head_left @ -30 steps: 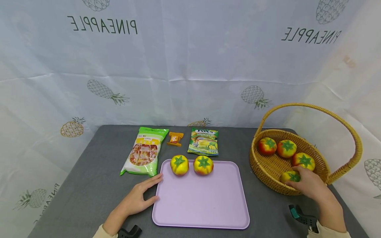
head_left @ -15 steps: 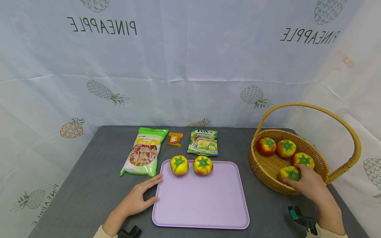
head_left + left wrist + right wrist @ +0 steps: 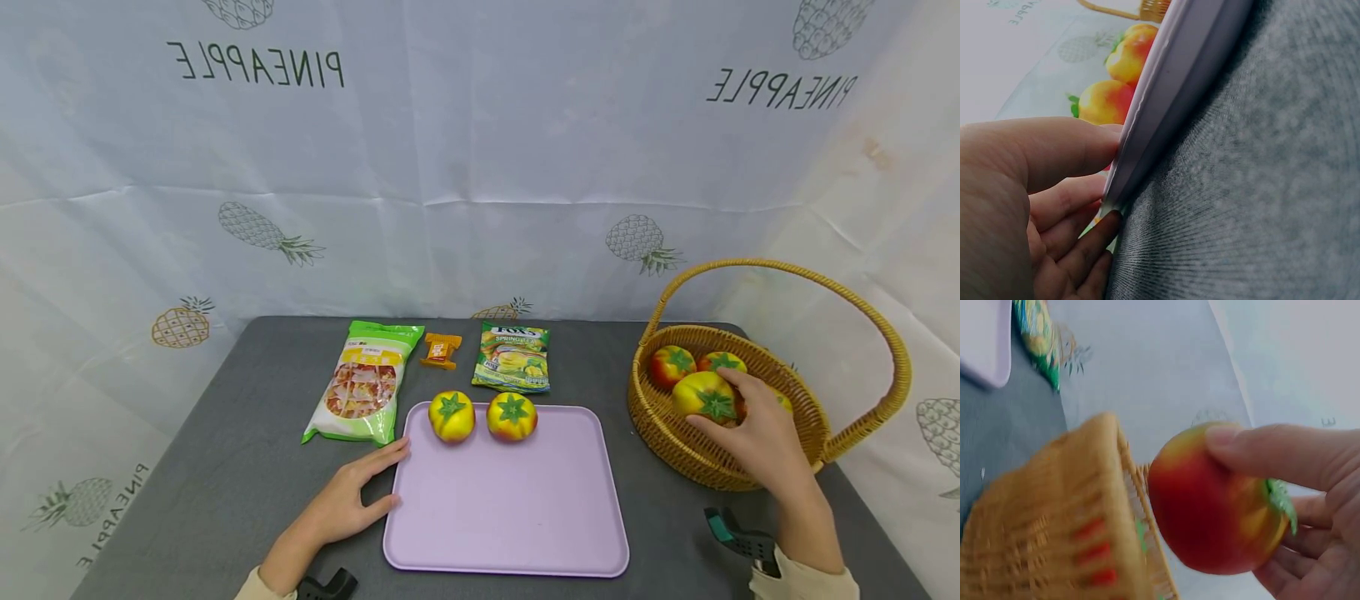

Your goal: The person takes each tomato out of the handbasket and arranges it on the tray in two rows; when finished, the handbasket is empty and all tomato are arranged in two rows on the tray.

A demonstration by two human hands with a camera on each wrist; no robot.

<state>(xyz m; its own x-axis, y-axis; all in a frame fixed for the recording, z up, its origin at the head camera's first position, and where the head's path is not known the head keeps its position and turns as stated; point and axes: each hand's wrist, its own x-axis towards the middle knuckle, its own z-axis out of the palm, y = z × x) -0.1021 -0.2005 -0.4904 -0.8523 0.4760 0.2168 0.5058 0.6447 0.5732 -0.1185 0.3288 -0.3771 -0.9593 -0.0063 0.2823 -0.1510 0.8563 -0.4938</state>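
**Lift-out: hold and clearance**

The right grip (image 3: 761, 429) is curled around one red-and-yellow fruit (image 3: 1200, 512), thumb and fingers on opposing sides, spread no wider than the body requires. The green leaf cap (image 3: 1282, 503) faces the palm. The fruit is held over the wicker basket (image 3: 667, 442); its exact height above the rim cannot be judged.

The step in hand appears to be lift-out. Thumb pressure should stay on the rounded body, not the leaf cap, since the smooth-looking skin may slip. The fruit should clear the rim before any sideways travel, and the forearm should avoid the arched handle (image 3: 780, 265).

The left grip (image 3: 348, 500) has fingers extended and thumb apart, both touching the left edge of the lilac tray (image 3: 517, 517); light contact should suffice to steady it.

Container contents:
- Basket: three further fruits visible, two (image 3: 672, 367) (image 3: 722, 361) toward the far side, a third (image 3: 784, 402) partly hidden behind the right grip.
- Tray: two fruits (image 3: 452, 417) (image 3: 512, 417), side by side near the far edge.
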